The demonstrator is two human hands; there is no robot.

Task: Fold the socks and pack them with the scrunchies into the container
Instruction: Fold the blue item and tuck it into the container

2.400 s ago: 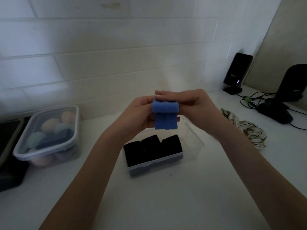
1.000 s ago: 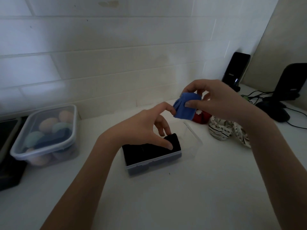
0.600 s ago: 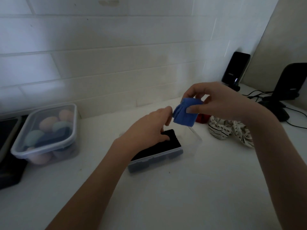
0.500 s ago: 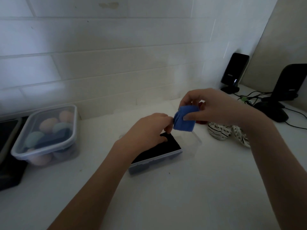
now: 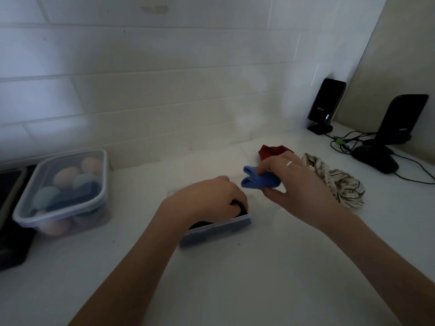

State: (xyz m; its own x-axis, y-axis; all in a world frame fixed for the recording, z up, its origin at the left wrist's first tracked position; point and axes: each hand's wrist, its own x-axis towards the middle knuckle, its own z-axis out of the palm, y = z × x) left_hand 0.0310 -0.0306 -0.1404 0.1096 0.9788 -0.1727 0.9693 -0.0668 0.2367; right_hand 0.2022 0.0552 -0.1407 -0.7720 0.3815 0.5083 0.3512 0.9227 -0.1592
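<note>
A folded blue sock (image 5: 256, 180) is pinched in my right hand (image 5: 294, 182), just above the far right part of the clear plastic container (image 5: 216, 231). My left hand (image 5: 211, 201) lies over the container with its fingers curled down onto the folded black socks (image 5: 239, 208) inside, hiding most of them. To the right on the counter lie a red scrunchie (image 5: 273, 150) and a striped cream scrunchie (image 5: 336, 182).
A lidded clear box (image 5: 61, 191) holding pastel egg-shaped sponges stands at the left, next to a dark object (image 5: 9, 222) at the edge. A black speaker (image 5: 326, 104), a black stand (image 5: 390, 135) and cables (image 5: 341, 144) fill the back right corner. A tiled wall runs behind.
My right hand has lowered the blue sock towards the container. My left hand has let go of it and now presses down on the black socks in the container.
</note>
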